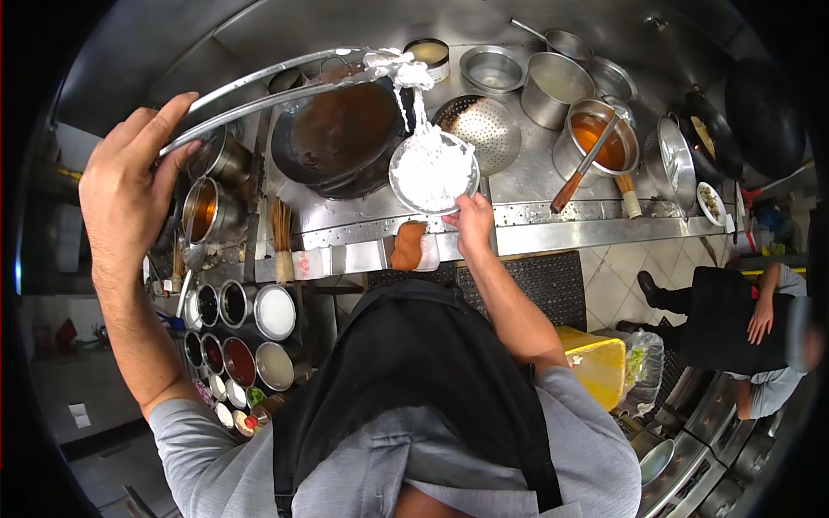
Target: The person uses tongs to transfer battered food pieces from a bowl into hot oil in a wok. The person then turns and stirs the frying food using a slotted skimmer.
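My left hand (pixel 131 186) is raised at the left, its fingers closed around the handle end of long metal tongs (pixel 268 79). At the tips of the tongs hangs a lumpy piece coated in thick white (pixel 399 67); what lies under the coating is hidden. White strands trail from it down into a round metal bowl (pixel 399 197) of white, batter-like stuff (pixel 434 171). The near rim of this bowl is gripped by my right hand (pixel 474 226), thumb on top. Left of the bowl sits a dark wok (pixel 302 169) with brown liquid (pixel 345 121).
Behind the bowl lies a perforated strainer (pixel 496 129). Pots (pixel 553 95) and a pan of orange liquid (pixel 596 142) with a wooden-handled ladle (pixel 570 188) stand to the right. Seasoning tins (pixel 276 312) are at lower left. Another person (pixel 730 315) is at far right, near a yellow bin (pixel 596 367).
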The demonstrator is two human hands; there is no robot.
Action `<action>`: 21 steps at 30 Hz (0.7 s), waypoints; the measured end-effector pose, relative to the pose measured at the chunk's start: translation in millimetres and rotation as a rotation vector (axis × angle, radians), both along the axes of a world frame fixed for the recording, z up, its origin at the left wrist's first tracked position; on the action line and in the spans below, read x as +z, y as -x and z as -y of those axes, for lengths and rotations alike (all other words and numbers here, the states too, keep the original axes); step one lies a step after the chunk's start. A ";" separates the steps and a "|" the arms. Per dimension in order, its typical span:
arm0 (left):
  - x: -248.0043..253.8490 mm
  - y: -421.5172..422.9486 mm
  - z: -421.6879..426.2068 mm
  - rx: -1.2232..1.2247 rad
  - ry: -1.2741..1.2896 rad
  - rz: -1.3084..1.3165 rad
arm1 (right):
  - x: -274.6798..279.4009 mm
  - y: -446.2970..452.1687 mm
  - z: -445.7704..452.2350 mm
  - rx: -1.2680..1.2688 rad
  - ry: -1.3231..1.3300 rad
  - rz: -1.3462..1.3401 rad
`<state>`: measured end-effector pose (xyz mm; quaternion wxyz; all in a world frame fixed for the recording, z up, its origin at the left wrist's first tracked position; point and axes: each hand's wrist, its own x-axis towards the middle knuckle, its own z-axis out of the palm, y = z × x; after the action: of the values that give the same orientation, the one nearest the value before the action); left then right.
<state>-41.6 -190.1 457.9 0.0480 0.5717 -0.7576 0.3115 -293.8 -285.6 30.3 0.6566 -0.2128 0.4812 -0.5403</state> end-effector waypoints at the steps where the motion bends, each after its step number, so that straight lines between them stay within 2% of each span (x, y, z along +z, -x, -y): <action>1: 1.4 -0.2 4.8 -0.001 0.019 -0.005 | 1.0 -2.1 5.1 -0.004 -0.004 0.000; 21: 41.9 -57.3 47.1 0.178 0.078 -0.054 | -3.3 -34.9 42.0 -0.039 0.002 0.004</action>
<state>15.7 -237.2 499.9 0.0627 0.6427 -0.6895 0.3280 -259.0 -327.6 26.9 0.6467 -0.2030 0.4834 -0.5539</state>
